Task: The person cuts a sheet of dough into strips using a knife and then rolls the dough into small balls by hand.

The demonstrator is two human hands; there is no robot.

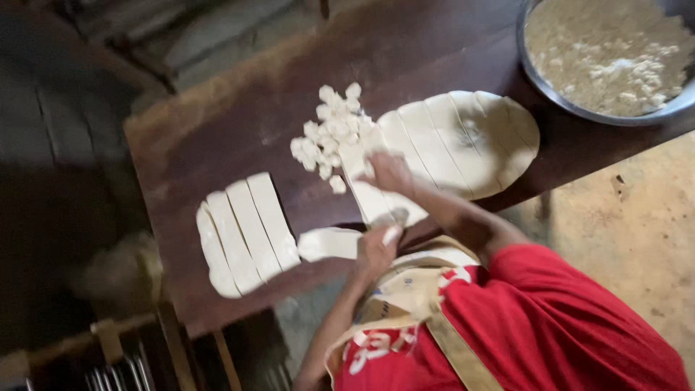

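A long dough strip [373,203] lies across a dark wooden table [239,123]. My right hand [391,174] presses on its far end, beside a pile of small dough cubes [329,137]. My left hand [376,252] is curled around the strip's near end at the table's edge. Motion blur hides whether the right hand holds a tool. To the right lies a rolled dough sheet [470,137] scored into strips. To the left are three cut strips [246,232] side by side, with a short dough piece [327,243] near my left hand.
A metal bowl [572,107] of crumbly flour mix stands at the table's top right corner. Below the table is a sandy floor [637,239]. Dark wooden boards and a rack are on the left. My red shirt and tan apron fill the lower right.
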